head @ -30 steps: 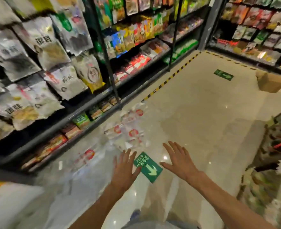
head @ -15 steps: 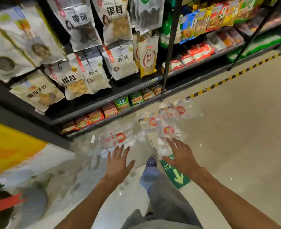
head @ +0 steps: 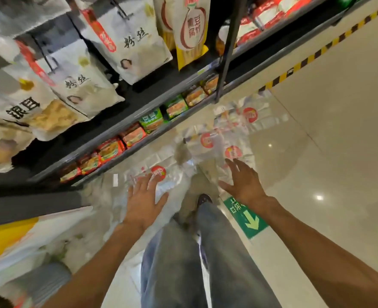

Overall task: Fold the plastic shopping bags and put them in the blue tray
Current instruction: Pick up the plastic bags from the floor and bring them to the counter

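Step in hand, by judgement: reaching to collect; no fold begun. Lower centre of frame, left hand (head: 144, 200) and right hand (head: 244, 183) hover, fingers spread, holding nothing. Just beyond the fingertips, mid-frame, clear plastic shopping bags with red round logos (head: 214, 141) lie strewn on the glossy floor. Next move requires pinching one bag. Blue tray not visible.

We're in a shop aisle, a grocery store by the look of it. Dark metal shelving (head: 152, 101) runs along the left, hung with big white food bags (head: 137, 41) printed in Chinese characters, and a bottom row packed with red and green instant-noodle packets (head: 134, 134). Polished pale tile floor (head: 330, 121) underfoot, yellow-and-black hazard tape (head: 317, 52) edging the shelf base, and a green exit-arrow sticker (head: 248, 218) stuck to the tiles.
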